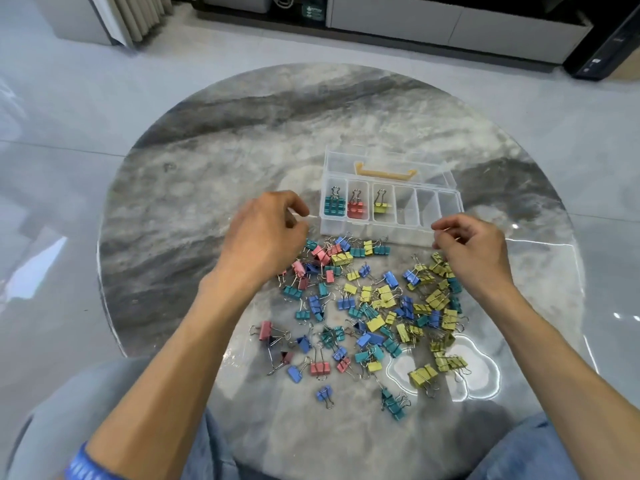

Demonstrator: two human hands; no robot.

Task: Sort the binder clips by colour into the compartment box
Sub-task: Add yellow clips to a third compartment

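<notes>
A clear compartment box (412,233) stands open on the round marble table (207,188). Its first compartment holds teal clips (334,206), the second pink clips (356,209), the third a yellow clip (381,206); the other compartments look bare. In front of it lies a loose pile of binder clips (374,306) in blue, teal, yellow and pink. My left hand (266,233) hovers left of the box with loosely curled fingers and no clip seen in it. My right hand (474,247) hovers at the box's right front corner, fingers curled; whether it pinches a clip is unclear.
The box lid (374,157) lies back behind the compartments with a yellow handle (384,171). Yellow clips (440,299) gather at the pile's right, pink ones (318,254) at its far left. Grey floor surrounds the table; cabinets stand at the back.
</notes>
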